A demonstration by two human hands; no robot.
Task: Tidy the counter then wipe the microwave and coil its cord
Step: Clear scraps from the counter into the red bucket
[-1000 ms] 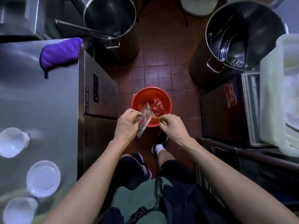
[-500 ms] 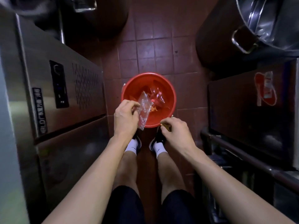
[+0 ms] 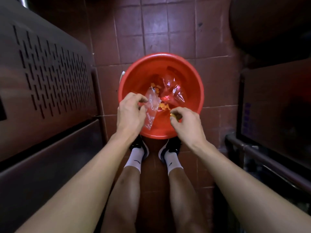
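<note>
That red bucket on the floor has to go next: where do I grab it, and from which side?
Probably the bare far rim of the red bucket, reached from above: the near rim sits under the left hand, which pinches a clear wrapper, and the right hand. A pale tab at the left rim may be a handle, too unclear.

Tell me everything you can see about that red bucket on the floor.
The round red plastic bucket stands upright on the dark red tiled floor, just ahead of the person's shoes. Its glossy inside holds crumpled clear plastic wrap and small orange scraps. A pale handle end shows at its left rim. Over it, the left hand pinches a clear printed plastic bag and the right hand holds a small yellowish bit; neither clearly touches the bucket.
</note>
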